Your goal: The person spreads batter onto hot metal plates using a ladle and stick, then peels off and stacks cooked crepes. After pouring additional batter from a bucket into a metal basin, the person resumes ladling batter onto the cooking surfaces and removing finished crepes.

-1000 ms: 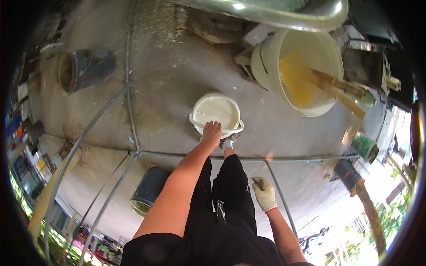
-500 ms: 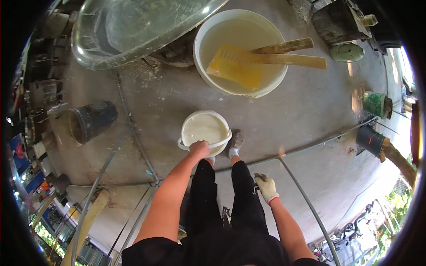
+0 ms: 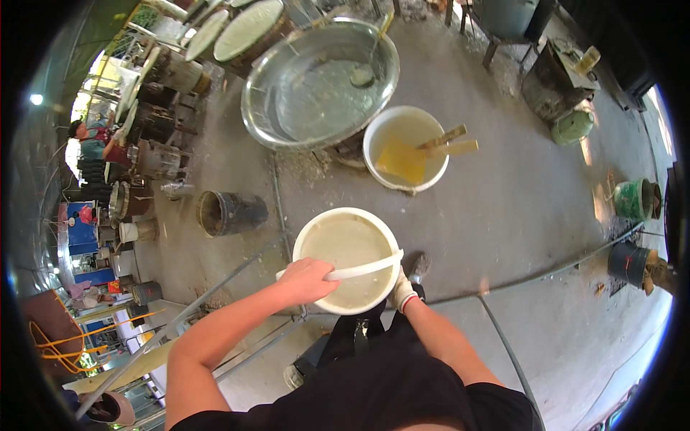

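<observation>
The bare left hand [image 3: 307, 280] has its fingers closed round the white handle [image 3: 366, 271] of a white bucket [image 3: 346, 211], at the handle's left part, over the near-left edge of the mouth. From those fingers the bucket lies directly to the right and a little beyond, its pale liquid [image 3: 348, 241] facing up. Seen from above the bucket is round, with no long side to read; the line that counts is the handle's, running from the left fist rightward and slightly away, across the mouth to the right rim.

Just below that far end of the handle is the gloved right hand [image 3: 405, 291]. It sits against the outside of the bucket, under the rim — its fingers are partly hidden, so I cannot tell how far they curl or whether they bear weight. Both hands are at the bucket, one on either side; the left is the one on the handle.

Beyond the fingers, ahead and to the right, stands a larger white tub [image 3: 388, 128] with a yellow scoop [image 3: 401, 161] in it. Straight ahead of the left fingers — well apart — is a wide metal basin [image 3: 287, 144].
</observation>
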Demonstrator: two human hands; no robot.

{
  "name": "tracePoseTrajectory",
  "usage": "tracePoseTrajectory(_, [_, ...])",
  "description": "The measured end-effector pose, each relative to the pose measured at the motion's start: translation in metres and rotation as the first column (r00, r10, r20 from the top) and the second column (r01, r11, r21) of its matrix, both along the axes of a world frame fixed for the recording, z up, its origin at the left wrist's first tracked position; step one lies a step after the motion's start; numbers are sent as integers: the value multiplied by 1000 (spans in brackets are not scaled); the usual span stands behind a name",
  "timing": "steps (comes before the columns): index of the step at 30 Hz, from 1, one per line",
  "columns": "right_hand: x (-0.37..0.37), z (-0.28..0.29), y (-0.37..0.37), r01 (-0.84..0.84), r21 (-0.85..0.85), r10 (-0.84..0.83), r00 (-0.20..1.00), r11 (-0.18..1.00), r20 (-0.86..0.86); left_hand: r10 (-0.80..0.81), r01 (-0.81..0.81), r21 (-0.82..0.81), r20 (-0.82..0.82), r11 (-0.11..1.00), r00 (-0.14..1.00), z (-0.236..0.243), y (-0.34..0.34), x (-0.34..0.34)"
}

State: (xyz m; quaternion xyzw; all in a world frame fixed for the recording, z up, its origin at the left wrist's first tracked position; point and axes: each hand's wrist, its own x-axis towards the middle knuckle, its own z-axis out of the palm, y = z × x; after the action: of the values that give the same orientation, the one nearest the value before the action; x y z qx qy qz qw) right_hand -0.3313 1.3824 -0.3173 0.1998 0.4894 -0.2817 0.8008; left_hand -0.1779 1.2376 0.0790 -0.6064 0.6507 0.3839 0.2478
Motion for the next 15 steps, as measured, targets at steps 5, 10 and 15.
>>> tracePoseTrajectory(5, [7,142,-48,286,-101,-246,923,953,296,49,-49,-2,-102,999,994,105,-17,23])
tracePoseTrajectory(10, [21,187,-80,351,-107,-307,904,930,297,-11,-2,-68,-190,998,982,136,-64,58])
tracePoseTrajectory(15, [43,256,-122,143,-3,-143,989,990,-41,-180,98,-259,-317,961,931,124,-139,99])
